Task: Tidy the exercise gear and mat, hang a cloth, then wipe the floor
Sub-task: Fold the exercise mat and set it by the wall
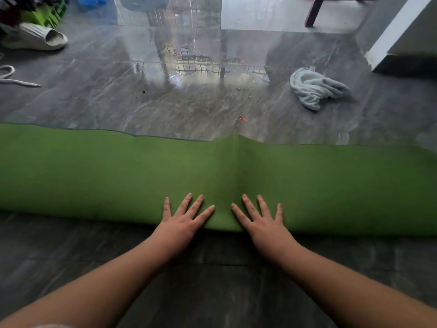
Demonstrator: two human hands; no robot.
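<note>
At far left a white rope [9, 76] lies looped on the floor [99, 95], and beyond it a pale slipper [35, 39] sits beside a green crate [50, 16] at the top corner. The green mat [94, 171] stretches across the whole width of the view, flat on the dark glossy tiles, with a raised crease near its middle that lifts the far edge into a small peak. The near edge looks thick and rounded, as if rolled or folded over; which one cannot be told. The left hand [182, 221] rests palm down on that near edge, fingers straight and spread, gripping nothing. Just to its right, apart from it, the right hand [262, 223] lies the same way, flat and splayed on the mat. A small orange scrap [242, 119] sits on the floor just past the crease. Farther right, a pale blue cloth [314, 88] lies crumpled on the tiles, well apart from the mat. A dark furniture leg [313, 13] stands at the top, and a white post [397, 29] at the right.
</note>
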